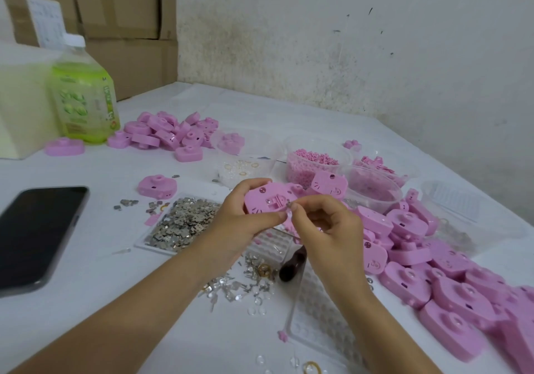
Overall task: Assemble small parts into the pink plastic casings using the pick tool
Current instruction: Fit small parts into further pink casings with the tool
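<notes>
Head camera looks down on a pink casing [264, 199] held above the table [86, 301], the left hand [239, 217] gripping its edge, the right hand [323, 226] pinching a tiny part [289, 205] at its opening. The pick tool [292, 264] lies underneath; more casings [433, 272] heap rightward, metal bits [182, 223] lie left.

Pick tool [292, 264] partly behind right hand [323, 229]

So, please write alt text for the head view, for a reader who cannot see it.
A person's left hand holds a pink cat-faced plastic casing above a white table while the right hand pinches a small silvery part at its recess. More pink casings are piled at right, a tray of metal pieces at left.
</notes>
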